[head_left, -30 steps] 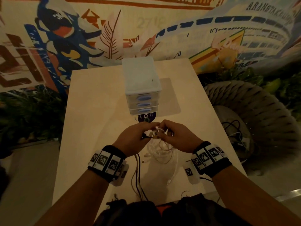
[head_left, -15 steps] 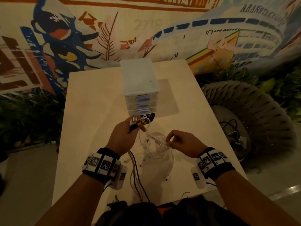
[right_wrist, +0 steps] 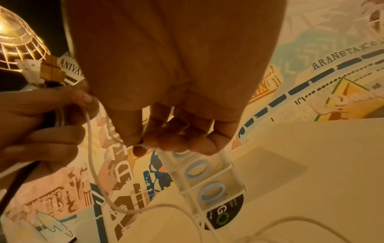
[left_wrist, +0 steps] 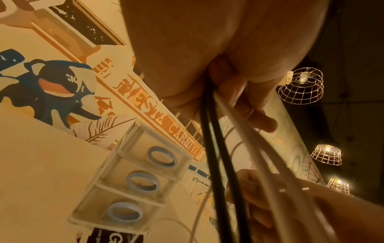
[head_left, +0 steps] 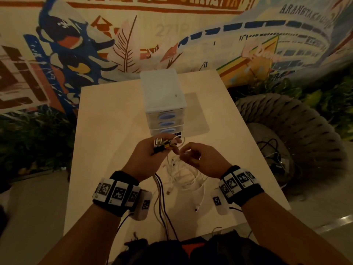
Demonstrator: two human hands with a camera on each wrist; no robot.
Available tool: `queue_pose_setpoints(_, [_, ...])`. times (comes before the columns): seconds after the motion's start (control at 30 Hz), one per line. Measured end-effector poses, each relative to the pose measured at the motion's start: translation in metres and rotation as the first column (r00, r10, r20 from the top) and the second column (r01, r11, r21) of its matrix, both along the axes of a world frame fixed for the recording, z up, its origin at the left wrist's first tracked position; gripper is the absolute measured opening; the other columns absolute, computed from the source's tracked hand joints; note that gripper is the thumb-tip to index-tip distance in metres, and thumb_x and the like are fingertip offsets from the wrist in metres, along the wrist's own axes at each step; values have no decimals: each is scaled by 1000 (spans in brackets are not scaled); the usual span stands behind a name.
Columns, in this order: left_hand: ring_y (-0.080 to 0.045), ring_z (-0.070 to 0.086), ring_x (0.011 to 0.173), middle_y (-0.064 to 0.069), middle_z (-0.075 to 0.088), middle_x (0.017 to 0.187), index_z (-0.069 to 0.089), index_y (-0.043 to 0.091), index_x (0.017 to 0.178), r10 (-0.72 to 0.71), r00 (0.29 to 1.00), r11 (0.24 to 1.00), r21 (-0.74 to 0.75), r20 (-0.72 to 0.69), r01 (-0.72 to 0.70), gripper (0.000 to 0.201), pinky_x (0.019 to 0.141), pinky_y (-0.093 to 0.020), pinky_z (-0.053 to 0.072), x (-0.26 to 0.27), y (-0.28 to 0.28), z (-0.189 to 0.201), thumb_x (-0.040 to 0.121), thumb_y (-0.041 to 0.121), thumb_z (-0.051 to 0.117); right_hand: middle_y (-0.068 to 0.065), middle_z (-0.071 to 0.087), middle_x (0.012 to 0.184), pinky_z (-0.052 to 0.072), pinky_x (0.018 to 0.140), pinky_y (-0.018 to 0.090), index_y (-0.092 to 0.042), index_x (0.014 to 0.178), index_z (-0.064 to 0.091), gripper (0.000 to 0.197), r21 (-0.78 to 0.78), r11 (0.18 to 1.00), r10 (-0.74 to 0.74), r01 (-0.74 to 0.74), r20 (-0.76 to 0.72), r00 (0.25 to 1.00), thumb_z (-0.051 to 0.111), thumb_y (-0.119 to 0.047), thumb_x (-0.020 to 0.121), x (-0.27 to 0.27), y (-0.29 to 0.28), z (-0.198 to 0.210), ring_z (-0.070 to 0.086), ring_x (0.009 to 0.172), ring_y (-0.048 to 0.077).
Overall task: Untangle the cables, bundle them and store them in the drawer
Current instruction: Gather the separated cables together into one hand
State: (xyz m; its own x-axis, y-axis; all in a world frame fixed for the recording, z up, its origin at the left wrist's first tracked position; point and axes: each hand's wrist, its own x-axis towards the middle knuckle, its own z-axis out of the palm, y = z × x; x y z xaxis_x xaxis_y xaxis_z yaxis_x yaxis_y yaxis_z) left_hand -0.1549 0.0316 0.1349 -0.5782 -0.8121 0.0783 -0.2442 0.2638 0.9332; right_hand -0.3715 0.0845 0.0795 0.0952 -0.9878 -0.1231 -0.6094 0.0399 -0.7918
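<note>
My left hand (head_left: 152, 153) grips a bunch of black and white cables (left_wrist: 216, 148) near their plug ends (head_left: 161, 145), held up just in front of the drawer unit. My right hand (head_left: 196, 157) pinches a thin white cable (right_wrist: 91, 164) between thumb and fingertips (right_wrist: 145, 141), right beside the left hand. A tangle of white cable (head_left: 183, 175) hangs and lies on the table below both hands. Black cables (head_left: 162, 199) trail toward my body. The small clear drawer unit (head_left: 164, 109) with three blue-handled drawers stands shut behind the hands.
The light wooden table (head_left: 107, 131) ends at a painted mural wall. A woven round chair (head_left: 298, 134) with more dark cables on its seat stands to the right. Plants (head_left: 34, 142) fill the left side. A dark bag (head_left: 172, 251) lies at the near edge.
The left hand lifted the plug ends forward toward the drawers, then the right hand came back up next to it and pinched the white cable. The loops now hang lower.
</note>
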Motion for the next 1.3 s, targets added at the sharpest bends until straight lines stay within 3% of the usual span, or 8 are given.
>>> queue_pose_setpoints(0.23, [-9, 65, 75, 5, 70, 84, 71, 11, 107, 40, 999, 999, -38, 11, -40, 21, 74, -12, 44, 8, -3, -1, 98, -2, 58, -2, 57, 101, 42, 79, 22, -21, 95, 60, 14, -165, 956, -222, 243, 136, 965, 56, -33, 101, -11, -8, 19, 56, 89, 0])
queue_pose_setpoints(0.37, [-7, 67, 79, 14, 72, 82, 73, 9, 110, -10, 1000, 1000, -5, -3, 10, 18, 75, -11, 46, 6, 0, 7, 100, 5, 59, -17, 56, 128, 48, 92, 20, -40, 128, 53, 41, -115, 992, 64, -44, 173, 983, 68, -46, 91, -4, -4, 47, 57, 114, -1])
queue_pose_setpoints(0.53, [-8, 67, 76, 16, 70, 78, 74, 20, 107, -19, 998, 997, -76, 53, 23, 18, 71, -15, 47, 3, -1, 10, 98, 10, 62, -18, 49, 81, 36, 70, 15, -43, 85, 66, 19, -343, 928, 145, -142, -19, 989, 66, -28, 97, 15, -11, 56, 50, 85, -8])
queue_pose_setpoints(0.73, [2, 67, 86, 19, 73, 89, 75, 23, 92, 7, 987, 1000, -29, 159, -2, 19, 75, -16, 50, 14, -4, 5, 90, 5, 70, -3, 68, 66, 52, 64, 36, -26, 76, 60, 38, -5, 997, 69, -71, -213, 975, 50, -52, 101, -24, 1, 42, 62, 58, 10])
queue_pose_setpoints(0.93, [-1, 66, 67, 14, 73, 71, 79, 24, 98, -73, 958, 997, 36, 278, 66, 11, 64, -14, 47, 7, 9, 0, 93, 19, 71, -15, 73, 100, 57, 89, 39, -32, 99, 70, 21, -54, 978, -200, 201, 22, 980, 58, -16, 95, -49, 0, 27, 70, 94, 8])
queue_pose_setpoints(1.03, [3, 70, 89, 14, 78, 86, 80, 26, 105, -157, 936, 987, 94, 315, 134, 16, 84, -19, 53, 5, 14, -2, 97, 22, 66, 0, 76, 104, 58, 92, 47, -22, 101, 75, 22, -27, 923, -345, 384, 381, 858, 61, -37, 92, -42, -10, 45, 70, 99, 18])
queue_pose_setpoints(1.17, [-3, 70, 91, 15, 75, 102, 79, 27, 105, -82, 941, 994, 93, 329, 55, 27, 89, -33, 54, -4, 17, 4, 105, 29, 52, 8, 76, 106, 62, 72, 42, -10, 105, 68, 10, -79, 916, -288, 394, 557, 779, 59, -13, 101, -28, -17, 62, 74, 93, 25])
queue_pose_setpoints(1.3, [-23, 54, 44, 6, 68, 78, 76, 15, 107, 114, 980, 972, 187, 161, -144, 40, 54, -44, 58, -7, 17, 17, 104, 39, 44, 11, 71, 115, 46, 44, 28, -11, 101, 44, 16, -81, 987, -48, 135, 661, 749, 43, 5, 104, -5, -7, 71, 67, 64, 26])
